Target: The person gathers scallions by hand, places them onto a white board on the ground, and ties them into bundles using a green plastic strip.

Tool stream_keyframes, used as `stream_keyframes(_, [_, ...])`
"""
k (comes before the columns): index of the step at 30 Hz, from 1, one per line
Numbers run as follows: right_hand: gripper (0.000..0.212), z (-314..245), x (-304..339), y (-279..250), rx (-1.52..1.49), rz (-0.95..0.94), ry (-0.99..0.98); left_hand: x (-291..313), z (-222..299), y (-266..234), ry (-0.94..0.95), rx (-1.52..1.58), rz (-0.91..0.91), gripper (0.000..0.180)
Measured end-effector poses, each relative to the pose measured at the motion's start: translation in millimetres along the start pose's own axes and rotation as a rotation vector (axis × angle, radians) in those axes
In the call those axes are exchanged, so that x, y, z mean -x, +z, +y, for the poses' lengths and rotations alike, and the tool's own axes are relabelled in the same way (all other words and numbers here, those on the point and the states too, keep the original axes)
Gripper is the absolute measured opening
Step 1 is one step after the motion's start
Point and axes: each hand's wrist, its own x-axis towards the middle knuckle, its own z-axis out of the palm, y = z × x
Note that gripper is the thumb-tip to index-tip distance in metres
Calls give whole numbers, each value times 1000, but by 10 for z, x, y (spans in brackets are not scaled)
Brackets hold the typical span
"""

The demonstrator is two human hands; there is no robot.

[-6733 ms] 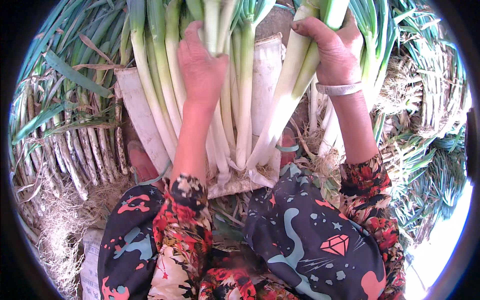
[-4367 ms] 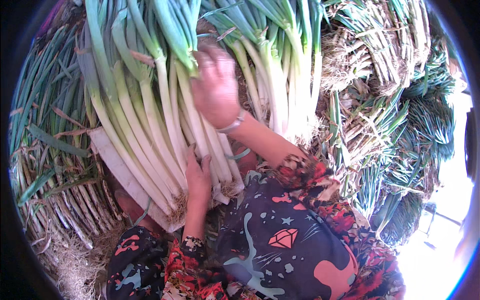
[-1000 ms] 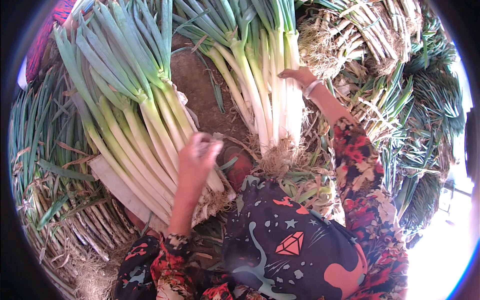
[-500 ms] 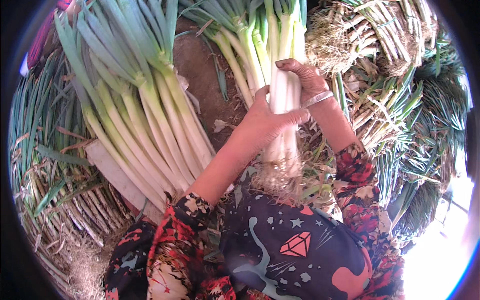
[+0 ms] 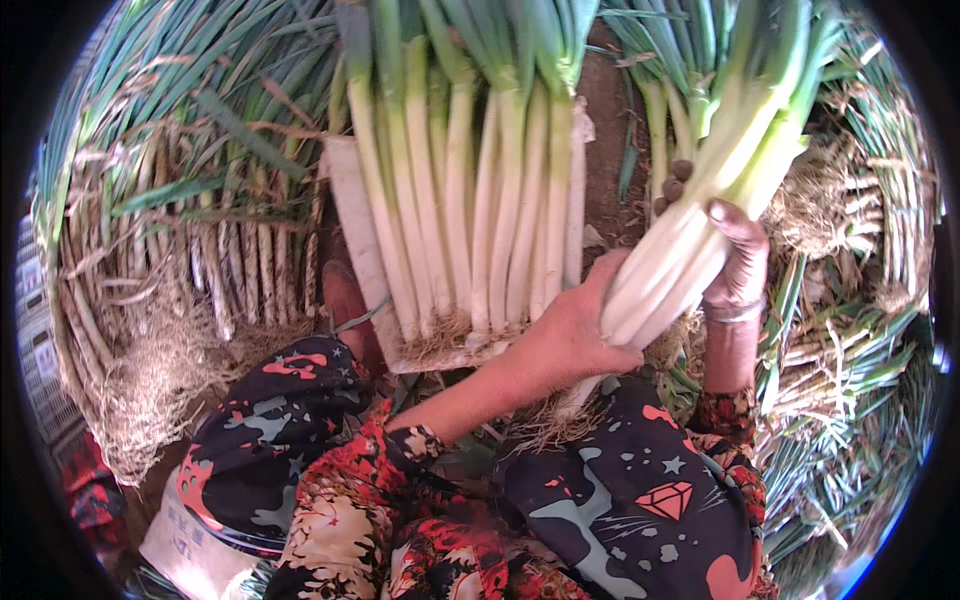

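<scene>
At two o'clock, both hands, left hand (image 5: 565, 335) and right hand (image 5: 738, 262), clasp loose leek bunch (image 5: 690, 235); sorted row (image 5: 470, 210) laid at twelve; untrimmed heaps (image 5: 190, 250) remain at nine.

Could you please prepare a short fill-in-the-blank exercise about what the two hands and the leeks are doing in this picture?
1. Both hands grip one bundle of long white-stalked, green-leaved leeks; the left hand holds it nearer its ____ end.
2. The right hand wears a pale band on its ____.
3. The row of cleaned white leeks lies on a pale flat ____.
4. The heap of uncleaned leeks with dry roots lies at the person's ____ side.

Missing words: root; wrist; board; left
</scene>
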Motion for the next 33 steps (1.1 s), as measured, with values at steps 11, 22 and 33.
stream_keyframes(11, [25,820,-832,1695,239,-379,-155,506,-338,-1073,101,-138,735,70])
stream_keyframes(22, [36,2057,-739,1606,277,-230,185,696,-1373,-1123,-250,-155,983,44])
stream_keyframes(33, [42,1928,-768,1311,621,-86,-45,749,-1561,-1283,-186,121,1072,37])
